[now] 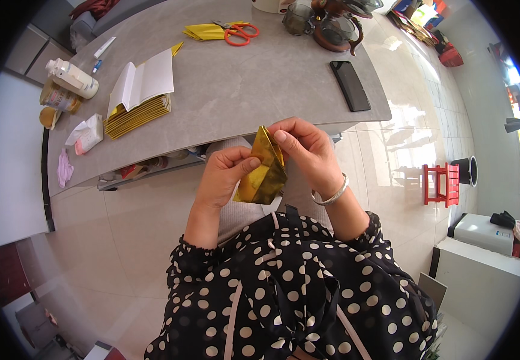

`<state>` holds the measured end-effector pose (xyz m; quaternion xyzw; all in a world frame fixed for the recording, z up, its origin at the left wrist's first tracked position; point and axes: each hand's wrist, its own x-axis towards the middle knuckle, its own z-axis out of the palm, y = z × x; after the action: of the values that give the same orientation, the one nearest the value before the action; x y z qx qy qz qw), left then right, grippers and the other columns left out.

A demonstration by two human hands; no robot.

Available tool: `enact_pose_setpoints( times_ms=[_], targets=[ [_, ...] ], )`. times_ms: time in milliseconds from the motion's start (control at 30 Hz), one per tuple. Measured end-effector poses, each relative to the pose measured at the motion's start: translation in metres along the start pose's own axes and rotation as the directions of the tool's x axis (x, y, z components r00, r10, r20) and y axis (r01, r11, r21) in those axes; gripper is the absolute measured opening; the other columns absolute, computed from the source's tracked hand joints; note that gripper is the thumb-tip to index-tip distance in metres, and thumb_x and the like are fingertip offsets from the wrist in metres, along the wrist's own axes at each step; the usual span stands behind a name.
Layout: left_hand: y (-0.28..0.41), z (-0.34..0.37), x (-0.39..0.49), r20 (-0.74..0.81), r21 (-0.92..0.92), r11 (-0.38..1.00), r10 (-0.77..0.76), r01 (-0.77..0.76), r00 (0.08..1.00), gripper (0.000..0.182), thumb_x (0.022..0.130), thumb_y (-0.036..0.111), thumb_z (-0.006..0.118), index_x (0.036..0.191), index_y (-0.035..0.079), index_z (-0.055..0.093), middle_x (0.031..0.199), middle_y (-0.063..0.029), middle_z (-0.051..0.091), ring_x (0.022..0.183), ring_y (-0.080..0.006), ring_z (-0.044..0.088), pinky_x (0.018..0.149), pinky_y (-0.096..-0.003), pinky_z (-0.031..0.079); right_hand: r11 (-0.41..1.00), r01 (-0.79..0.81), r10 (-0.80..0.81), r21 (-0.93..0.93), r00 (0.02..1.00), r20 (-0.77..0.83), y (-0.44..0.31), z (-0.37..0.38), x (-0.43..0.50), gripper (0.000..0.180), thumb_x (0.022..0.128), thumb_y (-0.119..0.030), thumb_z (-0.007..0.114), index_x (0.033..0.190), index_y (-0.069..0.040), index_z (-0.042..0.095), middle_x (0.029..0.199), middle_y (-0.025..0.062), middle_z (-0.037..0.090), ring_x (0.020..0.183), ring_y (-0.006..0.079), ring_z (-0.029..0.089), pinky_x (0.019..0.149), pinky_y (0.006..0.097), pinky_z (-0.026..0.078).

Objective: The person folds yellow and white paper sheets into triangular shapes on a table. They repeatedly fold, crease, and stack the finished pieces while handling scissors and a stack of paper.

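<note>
A folded sheet of shiny gold foil paper [262, 173] is held over my lap, just off the front edge of the grey table [251, 90]. My left hand [226, 175] pinches its left side between thumb and forefinger. At the upper right corner, my right hand [307, 150] grips the folded edge; some of its fingertips are hidden behind the paper. To the left on the table lies a thick stack of gold foil paper [140, 117], topped by a partly folded sheet with its white side [145, 81] up.
Red-handled scissors [242, 35] rest on folded gold paper [203, 31] at the back. A phone [350, 85] lies at the right, near a glass teapot set [336, 31]. On the left stand a tissue pack [86, 135], a white bottle [73, 78] and a jar [59, 96].
</note>
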<state>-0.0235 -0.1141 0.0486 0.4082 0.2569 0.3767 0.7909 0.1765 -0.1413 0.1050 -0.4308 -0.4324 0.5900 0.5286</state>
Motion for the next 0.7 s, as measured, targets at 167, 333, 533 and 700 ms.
enact_pose_setpoints(
  times_ms=[167,333,533,700],
  targets=[
    [0.001,0.001,0.000,0.005,0.016,1.000,0.005,-0.005,1.000,0.016,0.094,0.012,0.072,0.103,-0.001,0.073,0.094,-0.0009,0.072,0.086,-0.0062,0.063,0.080,-0.0205,0.049,0.994,0.072,-0.073,-0.082,0.997,-0.005,0.002,0.000,0.000,0.017,0.100,-0.017,0.065,0.102,-0.001,0.068,0.089,-0.0033,0.066,0.080,0.0025,0.056,0.071,0.0195,0.046],
    [-0.001,0.001,0.000,0.005,0.005,1.000,0.012,-0.012,1.000,0.016,0.094,0.012,0.072,0.103,-0.001,0.073,0.094,-0.0010,0.073,0.085,-0.0058,0.064,0.078,-0.0197,0.050,0.983,0.128,-0.141,-0.135,0.986,-0.089,0.002,0.007,0.000,0.010,0.098,-0.010,0.067,0.099,-0.001,0.068,0.084,-0.0047,0.065,0.075,0.0008,0.055,0.067,0.0176,0.045],
    [0.000,0.003,0.000,-0.020,0.043,0.999,-0.009,0.010,1.000,0.013,0.094,0.012,0.072,0.101,0.001,0.073,0.092,0.0000,0.072,0.085,-0.0065,0.063,0.080,-0.0221,0.048,0.936,0.162,-0.214,-0.313,0.967,-0.140,0.005,0.011,-0.001,0.006,0.097,-0.006,0.067,0.098,0.000,0.067,0.084,-0.0049,0.065,0.076,0.0003,0.056,0.067,0.0171,0.045],
    [-0.001,0.007,-0.001,-0.065,0.101,0.994,0.045,-0.039,0.997,0.013,0.094,0.012,0.071,0.101,0.001,0.073,0.090,0.0003,0.072,0.081,-0.0049,0.062,0.076,-0.0201,0.048,0.935,0.214,-0.254,-0.282,0.961,-0.114,0.011,0.007,0.000,0.006,0.097,-0.004,0.066,0.100,0.000,0.068,0.089,-0.0027,0.066,0.080,0.0022,0.058,0.070,0.0179,0.047]
  ],
)
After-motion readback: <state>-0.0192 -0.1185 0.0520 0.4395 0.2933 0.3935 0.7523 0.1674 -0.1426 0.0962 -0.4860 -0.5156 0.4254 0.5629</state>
